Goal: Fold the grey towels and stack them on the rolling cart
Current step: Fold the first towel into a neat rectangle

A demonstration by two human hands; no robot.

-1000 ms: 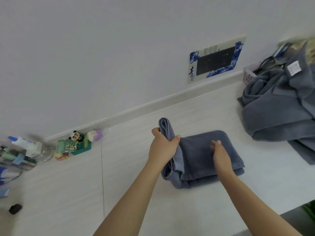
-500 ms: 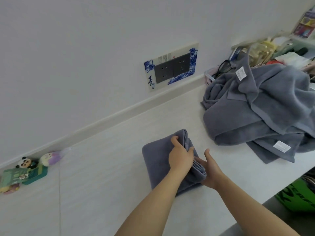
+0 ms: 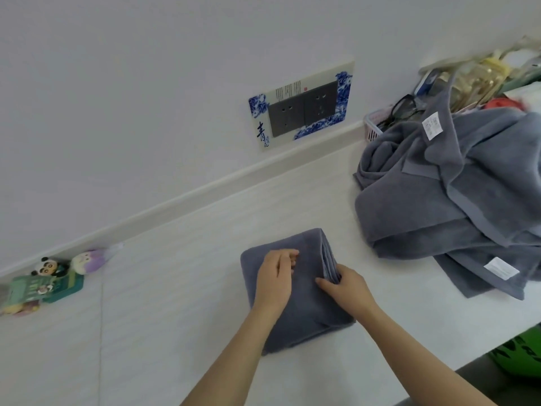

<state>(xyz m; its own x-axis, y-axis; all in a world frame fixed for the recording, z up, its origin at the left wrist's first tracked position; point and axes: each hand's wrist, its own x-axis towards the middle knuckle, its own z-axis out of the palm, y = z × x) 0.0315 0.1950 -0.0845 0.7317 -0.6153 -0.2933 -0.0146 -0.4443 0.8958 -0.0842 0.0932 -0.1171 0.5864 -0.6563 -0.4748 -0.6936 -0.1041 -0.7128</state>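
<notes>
A folded grey towel [image 3: 310, 315] lies as a thick square on the white counter [image 3: 175, 288], its layered edges facing right. My left hand [image 3: 275, 276] rests flat on its top with the fingers loosely curled. My right hand [image 3: 345, 285] grips the towel's stacked right edge, thumb on top. A heap of unfolded grey towels [image 3: 456, 200] with white labels lies to the right on the same counter. No rolling cart is in view.
A blue-and-white socket plate [image 3: 301, 109] is on the wall. A pink basket [image 3: 373, 127] with glasses and clutter stands behind the heap. Small toys and a green box [image 3: 55, 279] sit at the left wall. A green object [image 3: 518, 356] lies beyond the counter's right edge.
My left hand carried the raised left flap over to the right, finishing the fold, then laid it down and flattened on top. My right hand shifted to the towel's right edge.
</notes>
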